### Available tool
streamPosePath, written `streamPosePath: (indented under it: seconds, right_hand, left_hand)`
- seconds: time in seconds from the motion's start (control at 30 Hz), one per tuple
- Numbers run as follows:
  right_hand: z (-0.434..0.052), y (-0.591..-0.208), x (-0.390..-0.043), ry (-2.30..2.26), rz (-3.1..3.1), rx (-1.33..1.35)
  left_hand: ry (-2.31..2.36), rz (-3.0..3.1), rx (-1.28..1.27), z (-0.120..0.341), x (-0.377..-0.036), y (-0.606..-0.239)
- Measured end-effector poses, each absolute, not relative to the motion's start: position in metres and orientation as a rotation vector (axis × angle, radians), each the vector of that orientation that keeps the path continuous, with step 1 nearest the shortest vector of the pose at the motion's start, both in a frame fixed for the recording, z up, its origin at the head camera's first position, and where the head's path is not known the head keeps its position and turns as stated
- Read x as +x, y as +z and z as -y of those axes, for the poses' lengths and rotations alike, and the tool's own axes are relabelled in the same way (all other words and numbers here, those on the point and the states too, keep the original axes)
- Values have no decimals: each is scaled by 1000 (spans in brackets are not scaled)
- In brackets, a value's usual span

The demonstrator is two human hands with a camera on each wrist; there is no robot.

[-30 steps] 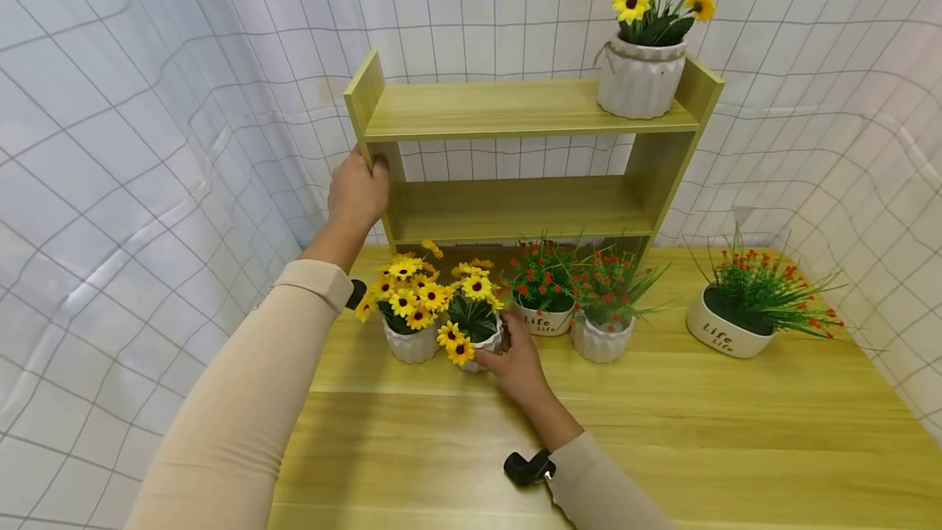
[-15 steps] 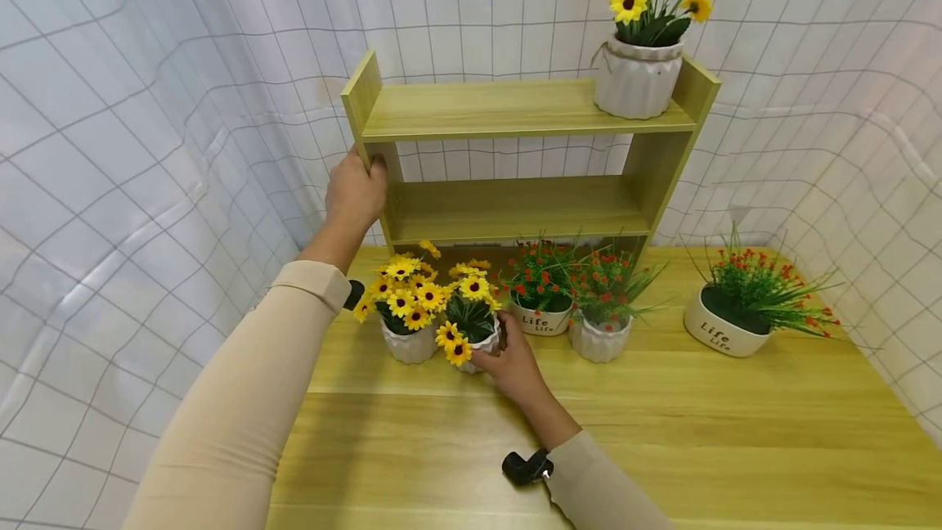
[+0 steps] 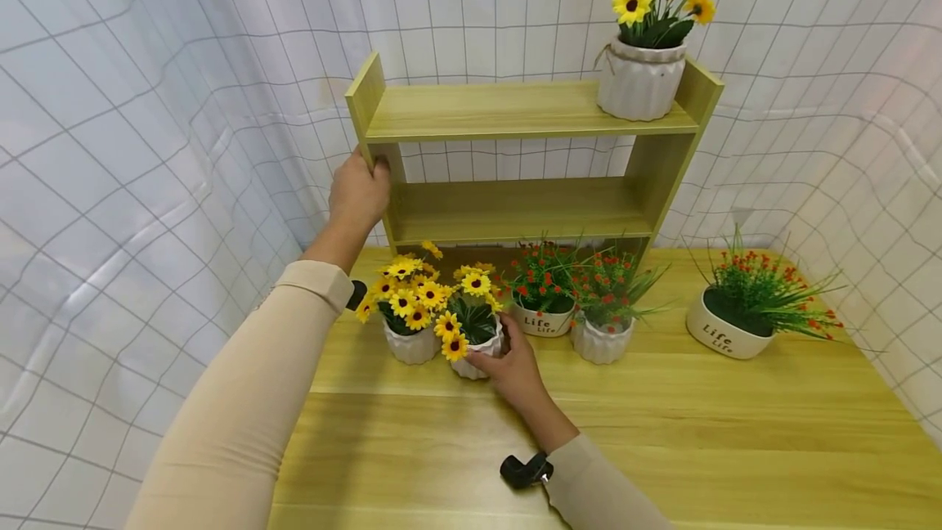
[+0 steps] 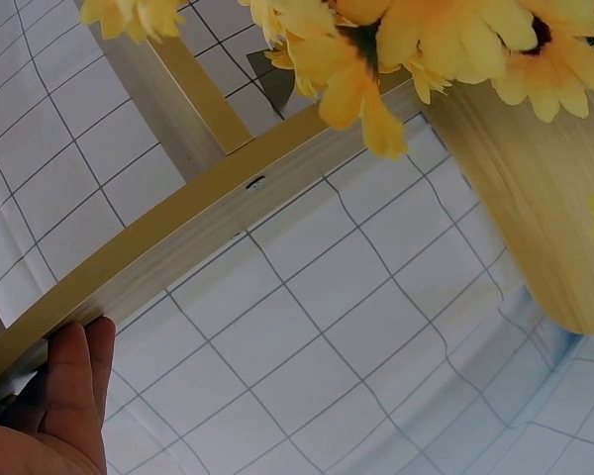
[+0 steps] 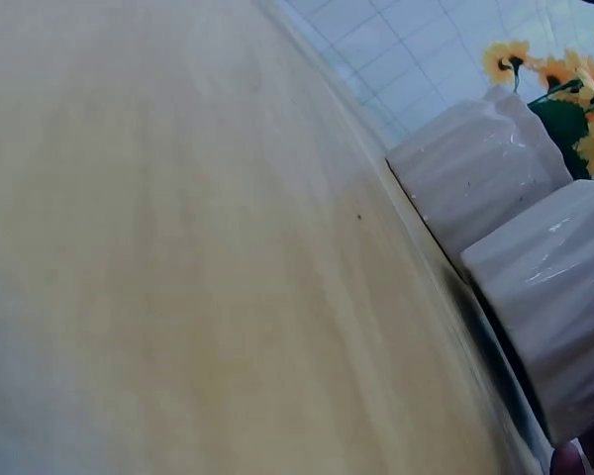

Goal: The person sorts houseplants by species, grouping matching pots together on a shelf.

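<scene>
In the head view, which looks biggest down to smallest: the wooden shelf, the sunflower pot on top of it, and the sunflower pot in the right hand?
1. Wooden shelf.
2. Sunflower pot on top.
3. Held sunflower pot, though nearer the camera.

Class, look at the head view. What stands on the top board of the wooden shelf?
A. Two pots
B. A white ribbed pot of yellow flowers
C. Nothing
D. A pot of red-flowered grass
B: a single white ribbed pot of yellow flowers stands at the right end of the wooden shelf.
</scene>
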State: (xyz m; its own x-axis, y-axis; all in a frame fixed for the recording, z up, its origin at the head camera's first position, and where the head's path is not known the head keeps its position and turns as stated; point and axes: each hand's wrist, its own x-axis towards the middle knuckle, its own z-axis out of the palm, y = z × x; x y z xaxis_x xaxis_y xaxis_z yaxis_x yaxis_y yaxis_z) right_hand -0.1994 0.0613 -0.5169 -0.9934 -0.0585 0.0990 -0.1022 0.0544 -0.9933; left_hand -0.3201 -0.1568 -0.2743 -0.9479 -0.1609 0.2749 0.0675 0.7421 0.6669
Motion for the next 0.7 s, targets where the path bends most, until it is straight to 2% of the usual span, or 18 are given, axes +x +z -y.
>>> streamPosePath:
  seconds: [0.33, 0.7]
  right_hand:
    - [-64, -490, -178, 2108, 2223, 96]
    - [-73, -440, -155, 2000, 2113, 183]
  left_hand:
    - [-1008, 2609, 37, 157, -322, -274]
    - [-1009, 2612, 29, 157, -318, -276]
